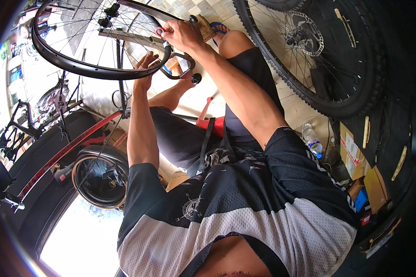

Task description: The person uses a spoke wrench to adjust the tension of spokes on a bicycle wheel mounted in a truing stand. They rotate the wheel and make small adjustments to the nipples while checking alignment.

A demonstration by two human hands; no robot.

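Observation:
A bare bicycle wheel (85,70) with a black rim and thin spokes sits at the upper left, between the metal arms of a wheel truing stand (136,39). My right hand (182,35) is closed at the rim's right side, its fingertips pinching a small red spoke wrench (159,31) among the spokes. Below it, my left hand (145,67) has its fingers curled at the lower right part of the rim; the rim hides part of the palm. Beside both hands is the stand's curved caliper (185,64), and a black knob (196,78) shows at its lower end.
A knobby-tyred wheel with a disc rotor (305,34) stands close on the right. A red bicycle frame tube (64,157) and a tyre (99,175) are at the left. A plastic bottle (312,141) and cardboard boxes (353,152) lie at the right.

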